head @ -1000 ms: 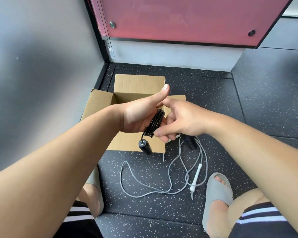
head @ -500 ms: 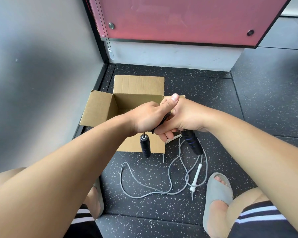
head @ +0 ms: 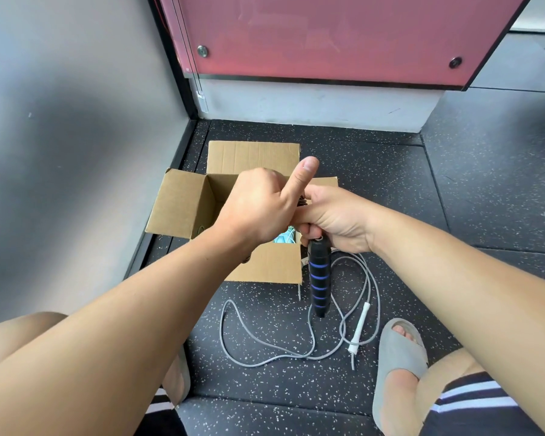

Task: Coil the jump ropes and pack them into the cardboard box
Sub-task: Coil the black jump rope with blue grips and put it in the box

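An open cardboard box (head: 183, 212) stands on the floor by the wall, with a bit of a teal rope (head: 285, 238) showing inside. Over the box my left hand (head: 258, 206) grips the coiled black jump rope (head: 302, 201), thumb raised; most of the coil is hidden. My right hand (head: 337, 218) grips the same rope from the right, and its black handle with blue rings (head: 319, 278) hangs down below that hand. A grey jump rope (head: 265, 344) with a white handle (head: 361, 325) lies loose on the floor in front of the box.
Grey wall on the left, a red panel over a white base at the back. The floor is dark speckled rubber. My knees and grey slippers (head: 397, 372) flank the grey rope at the bottom.
My hands closed together around the black coil over the box. The black handle that hung under my left hand is now out of sight; the ringed handle now hangs straight down.
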